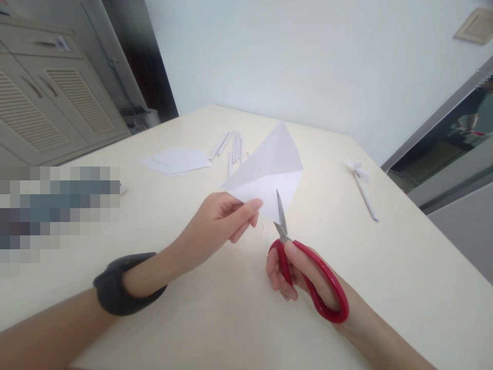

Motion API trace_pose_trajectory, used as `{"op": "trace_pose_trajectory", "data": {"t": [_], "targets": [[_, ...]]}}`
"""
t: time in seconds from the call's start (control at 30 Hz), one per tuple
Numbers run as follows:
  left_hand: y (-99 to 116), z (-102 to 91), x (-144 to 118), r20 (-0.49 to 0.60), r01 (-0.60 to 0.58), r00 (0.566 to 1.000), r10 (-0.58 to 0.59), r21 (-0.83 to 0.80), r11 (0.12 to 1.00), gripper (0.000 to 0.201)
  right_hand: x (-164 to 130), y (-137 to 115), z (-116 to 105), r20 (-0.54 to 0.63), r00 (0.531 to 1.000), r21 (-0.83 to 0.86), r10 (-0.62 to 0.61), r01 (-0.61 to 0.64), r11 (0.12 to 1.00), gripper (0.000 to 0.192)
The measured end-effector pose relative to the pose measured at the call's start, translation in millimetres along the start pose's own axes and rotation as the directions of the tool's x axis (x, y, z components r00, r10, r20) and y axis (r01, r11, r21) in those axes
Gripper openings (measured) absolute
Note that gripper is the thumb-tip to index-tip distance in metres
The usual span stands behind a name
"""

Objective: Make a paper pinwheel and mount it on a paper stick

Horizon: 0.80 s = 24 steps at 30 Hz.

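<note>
My left hand point(225, 218) pinches a creased sheet of white paper point(265, 162) near its front edge, thumb on top. The sheet is held up over the table, with a fold line running across it. In my right hand point(295, 272) is a pair of red-handled scissors point(325, 280), fingers through the loops. Its blades are parted around the paper's near corner, one above the sheet and the other partly below it. A black band circles my left wrist.
Several rolled paper sticks point(235, 146) lie behind the held sheet. Left of them is a stack of white paper point(179, 160). A paper pinwheel on a stick point(364, 192) lies to the right. The cream table point(185, 318) meets a pale wall point(288, 56).
</note>
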<state>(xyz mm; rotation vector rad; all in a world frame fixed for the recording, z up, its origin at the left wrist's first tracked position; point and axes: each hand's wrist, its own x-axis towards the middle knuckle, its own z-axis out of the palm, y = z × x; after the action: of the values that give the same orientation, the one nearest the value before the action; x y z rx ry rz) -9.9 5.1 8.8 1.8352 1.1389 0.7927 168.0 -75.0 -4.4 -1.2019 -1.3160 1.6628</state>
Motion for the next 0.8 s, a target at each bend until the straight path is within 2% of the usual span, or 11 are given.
{"op": "trace_pose_trajectory", "data": {"t": [0.4, 0.6, 0.8], "targets": [[2.0, -0.9, -0.1, 0.015, 0.004, 1.0, -0.004, -0.003, 1.0, 0.043, -0.6, -4.6, 1.1, 0.011, 1.0, -0.01, 0.007, -0.007, 1.0, 0.041], [2.4, -0.7, -0.2, 0.0, 0.0, 1.0, 0.0, -0.013, 1.0, 0.043, -0.4, -2.1, 2.0, -0.011, 1.0, 0.007, 0.012, -0.011, 1.0, 0.04], [5.5, -1.2, -0.4, 0.029, 0.029, 0.999, -0.029, -0.014, 0.999, 0.042, 1.4, -3.2, 2.8, -0.029, 0.999, 0.002, 0.023, -0.023, 1.0, 0.043]]}}
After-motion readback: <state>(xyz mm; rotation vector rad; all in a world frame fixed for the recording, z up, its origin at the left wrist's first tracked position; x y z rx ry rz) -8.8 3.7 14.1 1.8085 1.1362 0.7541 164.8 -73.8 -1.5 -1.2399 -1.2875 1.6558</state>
